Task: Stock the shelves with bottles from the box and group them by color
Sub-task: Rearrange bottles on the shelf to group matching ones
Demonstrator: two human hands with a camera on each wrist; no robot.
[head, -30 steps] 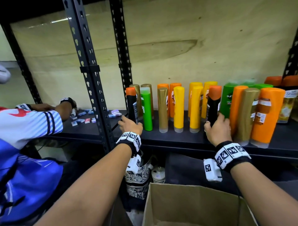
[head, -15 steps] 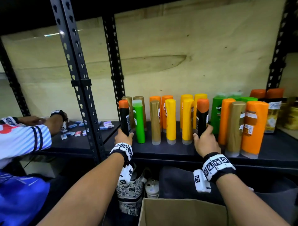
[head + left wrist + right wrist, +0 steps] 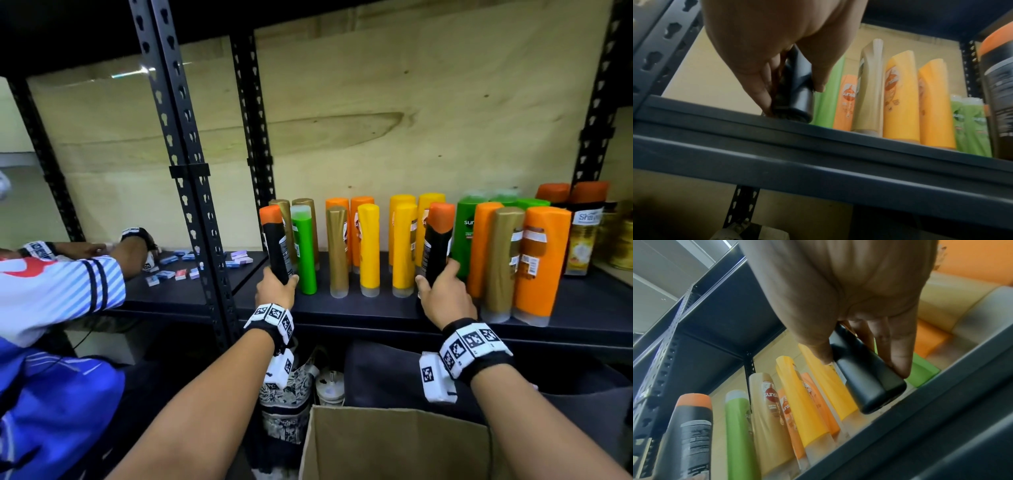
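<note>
Each hand grips a black bottle with an orange end at the front of the dark shelf (image 3: 359, 310). My left hand (image 3: 276, 289) holds the left black bottle (image 3: 275, 248) near its base, just right of the upright post; its base (image 3: 795, 104) sits at the shelf's front edge. My right hand (image 3: 442, 294) holds the right black bottle (image 3: 436, 245), tilted, its lower end (image 3: 869, 386) close to the shelf. Between them stand a green bottle (image 3: 305, 250), gold bottle (image 3: 337, 251) and yellow bottles (image 3: 369, 250). Orange, gold and green bottles (image 3: 539, 267) stand at the right.
A cardboard box (image 3: 394, 442) sits open below the shelf, in front of me. Perforated black posts (image 3: 191, 178) rise at the left. Another person (image 3: 51, 308) works at the neighbouring shelf among small packets (image 3: 181, 267). A plywood back panel (image 3: 376, 120) closes the shelf.
Both hands have lifted slightly and keep hold of the black bottles. The right bottle has moved left, away from the orange and gold group, and now leans.
</note>
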